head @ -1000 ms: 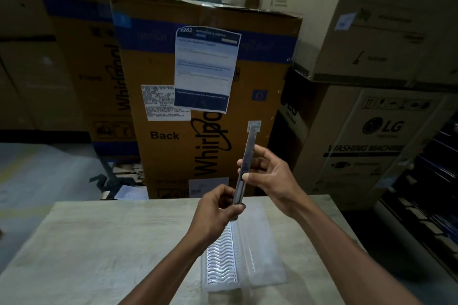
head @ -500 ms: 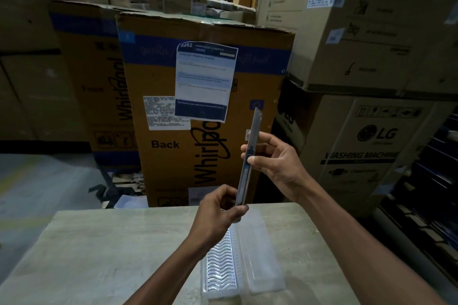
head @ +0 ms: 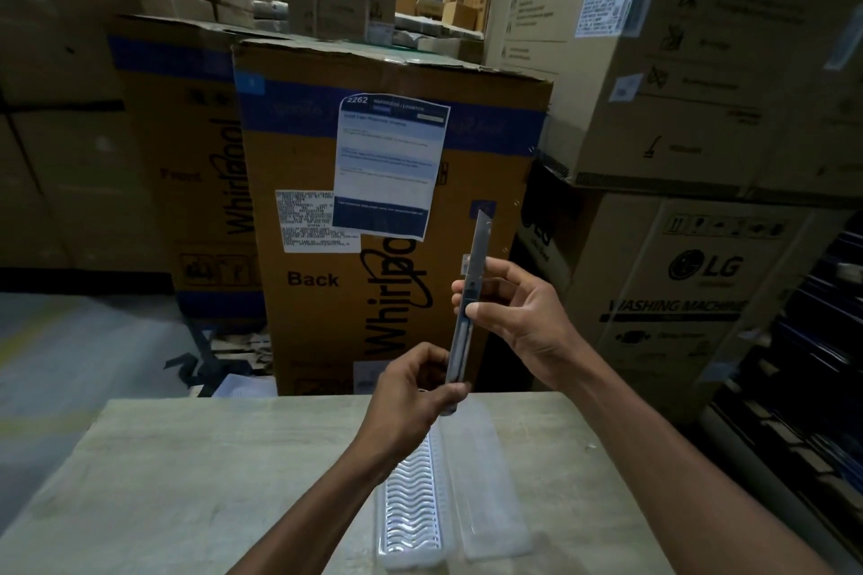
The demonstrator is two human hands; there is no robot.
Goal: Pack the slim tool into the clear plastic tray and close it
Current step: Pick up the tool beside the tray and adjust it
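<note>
The clear plastic tray [head: 450,497] lies open on the table [head: 187,481]. Left hand [head: 411,392] and right hand [head: 518,308] pinch the slim tool [head: 469,308] upright above it (cardboard boxes [head: 387,182] behind).

I'm facing a Whirlpool carton [head: 392,219] wearing a taped blue-and-white sheet [head: 390,166], with LG washing machine boxes [head: 691,289] stacking beside my pale table [head: 187,481]
</note>
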